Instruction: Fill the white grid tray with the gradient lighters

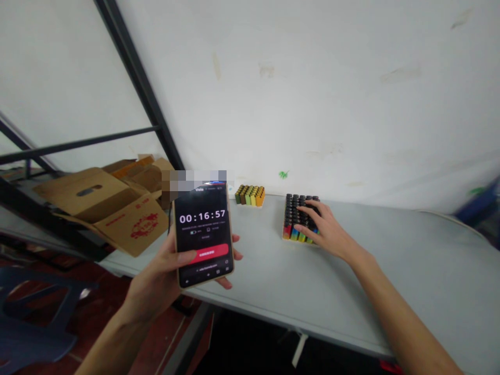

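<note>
My left hand (164,271) is wrapped round a smartphone (203,234), raised in front of the table. Its dark screen reads 00:16:57 above a red button, and my thumb lies at the button's left end. With fingers spread, my right hand (322,226) rests over a tray of lighters (291,213), which have black tops and multicoloured bodies. My palm and fingers hide the right part of that tray. Farther left, near the wall, stands a smaller tray of lighters (250,195) in yellow, green, brown and orange; neither hand touches it.
The grey table (265,281) runs along a white wall (312,94). At left, open cardboard boxes (128,208) sit beside a dark metal frame (136,78). A blue plastic stool (35,317) stands on the red floor. A cable (449,216) lies at the table's far right.
</note>
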A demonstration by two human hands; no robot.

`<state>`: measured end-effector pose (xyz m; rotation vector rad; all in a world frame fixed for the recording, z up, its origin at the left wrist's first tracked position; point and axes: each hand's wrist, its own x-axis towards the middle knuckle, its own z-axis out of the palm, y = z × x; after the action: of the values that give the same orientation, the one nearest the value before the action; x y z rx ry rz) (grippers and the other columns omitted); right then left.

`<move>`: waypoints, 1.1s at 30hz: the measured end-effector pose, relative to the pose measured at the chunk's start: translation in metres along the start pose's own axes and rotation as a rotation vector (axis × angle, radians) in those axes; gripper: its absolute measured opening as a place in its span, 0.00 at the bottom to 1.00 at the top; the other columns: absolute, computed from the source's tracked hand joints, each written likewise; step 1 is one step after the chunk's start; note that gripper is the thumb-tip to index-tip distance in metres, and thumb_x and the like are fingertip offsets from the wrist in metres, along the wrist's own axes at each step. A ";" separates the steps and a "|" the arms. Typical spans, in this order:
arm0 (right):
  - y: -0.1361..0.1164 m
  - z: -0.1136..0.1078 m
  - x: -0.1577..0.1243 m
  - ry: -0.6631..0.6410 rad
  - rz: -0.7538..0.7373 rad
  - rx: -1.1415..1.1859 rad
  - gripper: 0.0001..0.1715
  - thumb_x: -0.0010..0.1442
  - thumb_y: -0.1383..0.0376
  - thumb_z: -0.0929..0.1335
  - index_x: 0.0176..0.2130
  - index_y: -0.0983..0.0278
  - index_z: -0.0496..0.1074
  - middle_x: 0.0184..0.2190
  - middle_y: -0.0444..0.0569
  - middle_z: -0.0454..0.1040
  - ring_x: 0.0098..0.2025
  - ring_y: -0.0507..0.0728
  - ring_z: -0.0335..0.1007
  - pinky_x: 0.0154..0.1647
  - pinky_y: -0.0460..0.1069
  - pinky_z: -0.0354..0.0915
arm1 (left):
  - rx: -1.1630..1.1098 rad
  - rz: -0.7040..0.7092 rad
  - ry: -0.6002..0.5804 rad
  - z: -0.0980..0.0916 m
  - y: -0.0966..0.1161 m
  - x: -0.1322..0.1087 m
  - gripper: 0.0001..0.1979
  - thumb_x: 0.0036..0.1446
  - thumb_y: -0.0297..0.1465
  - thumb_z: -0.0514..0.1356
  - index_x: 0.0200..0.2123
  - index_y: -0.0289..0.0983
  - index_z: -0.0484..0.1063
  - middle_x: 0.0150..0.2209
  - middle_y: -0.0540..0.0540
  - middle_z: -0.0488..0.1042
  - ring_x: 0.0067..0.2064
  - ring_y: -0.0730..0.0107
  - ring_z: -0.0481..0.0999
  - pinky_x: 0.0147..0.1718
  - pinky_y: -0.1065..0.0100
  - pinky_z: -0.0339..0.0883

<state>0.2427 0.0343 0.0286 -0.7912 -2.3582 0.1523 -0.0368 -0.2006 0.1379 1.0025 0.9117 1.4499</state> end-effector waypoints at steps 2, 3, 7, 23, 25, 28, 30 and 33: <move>-0.001 0.000 0.001 0.015 -0.012 -0.018 0.34 0.66 0.43 0.63 0.62 0.58 0.65 0.62 0.58 0.61 0.65 0.68 0.57 0.68 0.66 0.58 | 0.026 0.044 0.013 -0.011 -0.007 0.009 0.35 0.57 0.29 0.61 0.67 0.39 0.55 0.50 0.33 0.78 0.45 0.37 0.81 0.31 0.47 0.80; -0.002 0.001 0.001 0.022 -0.017 -0.028 0.34 0.66 0.43 0.64 0.62 0.59 0.65 0.62 0.58 0.61 0.65 0.68 0.58 0.67 0.66 0.58 | 0.051 0.035 0.019 -0.018 -0.011 0.014 0.35 0.58 0.29 0.61 0.67 0.38 0.54 0.49 0.32 0.78 0.46 0.38 0.81 0.31 0.47 0.80; -0.006 0.003 0.003 0.054 -0.023 -0.081 0.37 0.64 0.42 0.64 0.63 0.60 0.65 0.61 0.59 0.63 0.63 0.68 0.60 0.66 0.66 0.59 | 0.147 -0.036 0.113 -0.057 -0.030 0.048 0.32 0.60 0.34 0.60 0.65 0.34 0.56 0.47 0.31 0.79 0.42 0.40 0.82 0.28 0.50 0.80; -0.037 0.008 0.019 0.034 0.024 -0.340 0.39 0.65 0.38 0.60 0.63 0.59 0.68 0.63 0.59 0.64 0.66 0.68 0.53 0.71 0.67 0.43 | 1.050 -0.230 0.574 -0.167 -0.046 0.150 0.27 0.64 0.46 0.45 0.37 0.33 0.76 0.25 0.42 0.78 0.25 0.55 0.79 0.22 0.62 0.72; -0.037 0.007 0.019 0.028 0.025 -0.333 0.39 0.66 0.39 0.60 0.63 0.58 0.68 0.63 0.58 0.64 0.66 0.68 0.53 0.71 0.67 0.43 | 1.178 -0.184 0.632 -0.176 -0.044 0.156 0.25 0.62 0.46 0.47 0.39 0.34 0.76 0.32 0.40 0.81 0.36 0.50 0.81 0.32 0.60 0.74; -0.037 0.006 0.018 0.022 0.020 -0.321 0.38 0.66 0.40 0.61 0.64 0.58 0.67 0.63 0.58 0.63 0.66 0.68 0.53 0.71 0.67 0.43 | 1.287 -0.141 0.651 -0.180 -0.038 0.159 0.21 0.60 0.44 0.52 0.42 0.36 0.77 0.43 0.40 0.81 0.50 0.46 0.78 0.45 0.59 0.71; -0.037 0.006 0.017 0.017 0.011 -0.318 0.37 0.66 0.40 0.61 0.64 0.56 0.67 0.64 0.57 0.63 0.67 0.68 0.53 0.71 0.68 0.42 | 1.351 -0.139 0.624 -0.178 -0.036 0.156 0.23 0.58 0.46 0.55 0.47 0.37 0.76 0.43 0.40 0.81 0.49 0.46 0.78 0.47 0.58 0.70; -0.037 0.006 0.018 0.010 0.001 -0.317 0.36 0.66 0.41 0.61 0.64 0.55 0.67 0.64 0.57 0.62 0.67 0.68 0.52 0.71 0.68 0.42 | 1.541 -0.135 0.517 -0.170 -0.037 0.148 0.30 0.56 0.51 0.57 0.55 0.38 0.71 0.40 0.42 0.81 0.43 0.48 0.80 0.44 0.59 0.70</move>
<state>0.2092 0.0149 0.0440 -0.9378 -2.4037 -0.2303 -0.1907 -0.0508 0.0589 1.5456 2.5744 0.6752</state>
